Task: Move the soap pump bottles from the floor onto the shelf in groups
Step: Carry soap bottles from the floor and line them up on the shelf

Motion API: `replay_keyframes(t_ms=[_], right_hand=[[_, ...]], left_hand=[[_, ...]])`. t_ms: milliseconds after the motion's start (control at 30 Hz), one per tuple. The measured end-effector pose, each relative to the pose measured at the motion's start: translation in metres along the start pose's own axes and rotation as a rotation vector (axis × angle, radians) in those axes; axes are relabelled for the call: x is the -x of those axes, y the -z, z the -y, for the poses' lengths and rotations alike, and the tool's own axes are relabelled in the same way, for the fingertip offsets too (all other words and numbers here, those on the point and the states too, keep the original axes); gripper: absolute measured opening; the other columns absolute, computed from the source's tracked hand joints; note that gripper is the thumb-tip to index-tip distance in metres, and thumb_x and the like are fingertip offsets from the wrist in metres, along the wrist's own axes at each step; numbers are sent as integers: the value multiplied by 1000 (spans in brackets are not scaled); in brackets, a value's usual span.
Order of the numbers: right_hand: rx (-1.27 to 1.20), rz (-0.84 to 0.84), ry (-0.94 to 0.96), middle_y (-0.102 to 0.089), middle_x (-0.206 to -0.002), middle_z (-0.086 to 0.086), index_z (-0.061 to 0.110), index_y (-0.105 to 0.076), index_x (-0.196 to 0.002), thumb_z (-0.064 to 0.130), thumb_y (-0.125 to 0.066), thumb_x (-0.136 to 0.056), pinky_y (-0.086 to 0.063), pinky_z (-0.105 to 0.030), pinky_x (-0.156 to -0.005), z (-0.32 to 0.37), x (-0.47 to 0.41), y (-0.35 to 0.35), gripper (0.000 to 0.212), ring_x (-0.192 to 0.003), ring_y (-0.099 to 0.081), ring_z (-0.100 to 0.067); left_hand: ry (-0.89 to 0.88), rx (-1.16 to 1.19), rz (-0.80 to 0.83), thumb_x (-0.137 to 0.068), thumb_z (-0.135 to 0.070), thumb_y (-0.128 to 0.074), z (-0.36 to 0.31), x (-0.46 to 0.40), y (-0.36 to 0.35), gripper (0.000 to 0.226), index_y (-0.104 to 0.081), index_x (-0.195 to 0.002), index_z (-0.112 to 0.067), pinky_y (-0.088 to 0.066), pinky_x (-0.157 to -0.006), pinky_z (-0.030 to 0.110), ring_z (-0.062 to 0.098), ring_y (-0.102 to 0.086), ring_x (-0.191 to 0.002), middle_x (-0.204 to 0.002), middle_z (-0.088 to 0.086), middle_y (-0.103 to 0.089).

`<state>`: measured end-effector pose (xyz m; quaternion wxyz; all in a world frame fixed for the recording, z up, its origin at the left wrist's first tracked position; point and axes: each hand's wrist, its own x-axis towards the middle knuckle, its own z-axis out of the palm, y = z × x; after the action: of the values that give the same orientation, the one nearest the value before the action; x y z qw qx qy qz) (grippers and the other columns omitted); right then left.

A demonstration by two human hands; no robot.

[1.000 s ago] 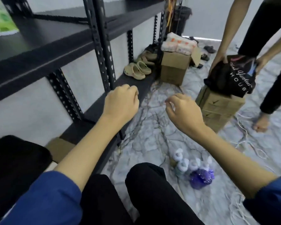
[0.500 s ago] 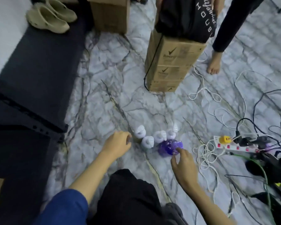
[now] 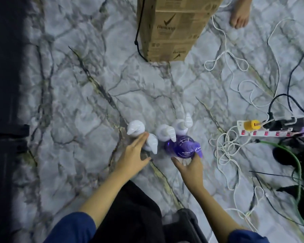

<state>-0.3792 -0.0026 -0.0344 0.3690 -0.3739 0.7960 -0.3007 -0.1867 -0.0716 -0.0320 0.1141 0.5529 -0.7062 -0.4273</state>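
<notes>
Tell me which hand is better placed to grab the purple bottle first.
Right. The right hand already cups the purple bottle from the near side, while the left hand reaches toward the white pump bottles further left.
</notes>
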Motion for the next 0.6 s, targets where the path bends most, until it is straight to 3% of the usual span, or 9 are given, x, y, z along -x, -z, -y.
replay_keyframes(t_ms=[67, 200, 300, 400, 533, 600], right_hand=[[-71, -8, -96, -62, -111, -1, 11, -53, -119, 36, -83, -60, -43, -6, -80, -9, -7, -7, 71, -93, -58, 8], [-139, -12, -180, -65, -114, 0, 19, -54, -123, 51, -88, -49, -53, -40, -88, -19, -19, -18, 88, -99, -65, -12], [-169, -74, -131, -63, -114, 2, 21, -47, -125, 42, -90, -51, -52, -41, -88, -17, -21, -20, 88, -102, -64, -16], [-200, -108, -108, -63, -113, 1, 21, -48, -123, 38, -90, -53, -52, -46, -89, -17, -21, -24, 83, -102, -63, -18], [-218, -137, -156, -64, -112, -2, 23, -54, -116, 39, -88, -55, -53, -47, -86, -19, -19, -27, 71, -98, -65, -18], [-195, -153, -167, -65, -109, -1, 26, -56, -114, 43, -85, -55, -54, -47, -84, -18, -18, -29, 68, -95, -66, -16]], left_hand=[[-40, -8, -107, -63, -6, -84, 4, 2, -11, 78, -51, -134, -6, -19, -91, -6, 14, -41, -122, -137, 6, -53], [60, 126, -137, -63, -13, -86, 12, 1, -34, 79, -51, -134, -6, -27, -92, -1, 13, -47, -120, -133, 8, -56], [123, 182, -29, -64, -17, -85, 16, -11, -41, 74, -53, -130, -9, -37, -89, 15, 23, -56, -117, -127, 7, -61], [155, 275, 41, -62, -17, -82, 16, -23, -46, 71, -53, -127, -16, -43, -89, 24, 16, -56, -113, -121, -2, -62], [178, 324, 28, -62, -14, -81, 21, -23, -51, 64, -57, -121, -21, -42, -76, 6, 8, -57, -100, -109, -10, -64], [171, 340, 40, -61, -11, -82, 24, -21, -51, 63, -58, -119, -21, -42, -75, 3, 7, -59, -98, -107, -10, -65]])
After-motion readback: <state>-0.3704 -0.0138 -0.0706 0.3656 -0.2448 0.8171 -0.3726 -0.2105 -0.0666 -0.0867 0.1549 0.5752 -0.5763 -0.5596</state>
